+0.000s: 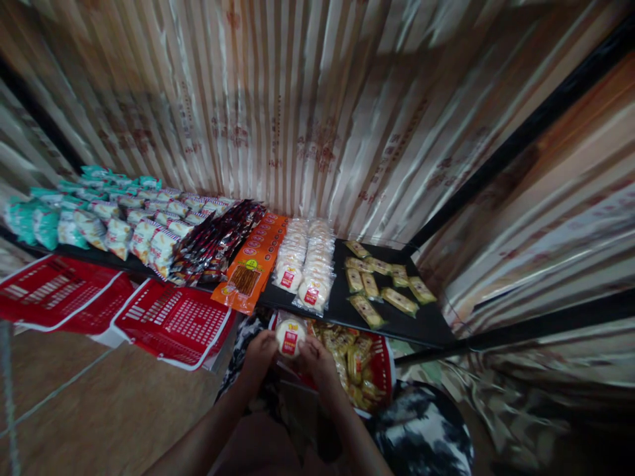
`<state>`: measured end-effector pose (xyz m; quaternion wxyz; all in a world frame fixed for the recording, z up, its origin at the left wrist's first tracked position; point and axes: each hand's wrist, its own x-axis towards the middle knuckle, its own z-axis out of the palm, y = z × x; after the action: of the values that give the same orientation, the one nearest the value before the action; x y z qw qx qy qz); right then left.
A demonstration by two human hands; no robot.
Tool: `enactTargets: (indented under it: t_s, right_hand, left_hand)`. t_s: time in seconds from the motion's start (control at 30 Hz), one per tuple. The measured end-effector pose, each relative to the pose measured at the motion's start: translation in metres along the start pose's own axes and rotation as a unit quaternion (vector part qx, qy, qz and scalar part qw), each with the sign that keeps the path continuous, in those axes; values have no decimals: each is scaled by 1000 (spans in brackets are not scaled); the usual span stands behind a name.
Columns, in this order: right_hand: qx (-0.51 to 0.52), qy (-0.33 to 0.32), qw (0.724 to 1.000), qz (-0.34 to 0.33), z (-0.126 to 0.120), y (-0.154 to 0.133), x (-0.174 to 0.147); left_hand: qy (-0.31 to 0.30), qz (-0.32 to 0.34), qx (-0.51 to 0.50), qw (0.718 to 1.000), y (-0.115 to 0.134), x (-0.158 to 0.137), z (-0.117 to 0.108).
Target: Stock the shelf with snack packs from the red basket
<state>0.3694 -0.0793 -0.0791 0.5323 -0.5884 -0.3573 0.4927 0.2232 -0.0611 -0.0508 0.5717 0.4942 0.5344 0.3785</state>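
Between my two hands is a round white rice cracker in a clear wrapper (289, 338) with a red label facing up. My left hand (262, 354) pinches its left edge, and my right hand (317, 357) grips its right edge. Just beyond, two overlapping rows of the same wrapped crackers (313, 291) lie on the black shelf (342, 324). Below the shelf edge, near my right hand, a red bag (389, 370) lies open with many yellow-wrapped snacks (360, 360) in it.
Small yellow-wrapped bars (399, 301) are scattered at the shelf's right. Leftward stand orange snack packets (253, 261), dark shiny packets (213, 241), white snack bags (161, 248) and teal bags (47, 225). Red printed bags (173, 324) hang below the front edge. A striped curtain (278, 119) backs the shelf.
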Motion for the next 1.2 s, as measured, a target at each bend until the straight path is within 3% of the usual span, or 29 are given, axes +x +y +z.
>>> enactTargets:
  t_s: [0.2,0.33,0.5,0.63,0.83,1.2]
  right_hand:
    - [15,-1,1000,6,3,-25,0]
    - [-23,-5,999,-43,9,-41,7]
    - [-151,42,979,-130,15,-55,24]
    - [-216,66,957,-182,20,-62,38]
    - [-272,108,921,-258,17,-58,46]
    - [-401,183,839,-318,-9,-51,57]
  left_hand:
    - [16,19,-32,999,0,10,8]
    - [67,59,-69,994,-3,24,15]
    - [91,98,-67,989,11,46,17]
    - [112,144,-7,983,26,69,14]
    - [162,180,178,954,30,97,7]
    - [154,286,321,890,22,85,19]
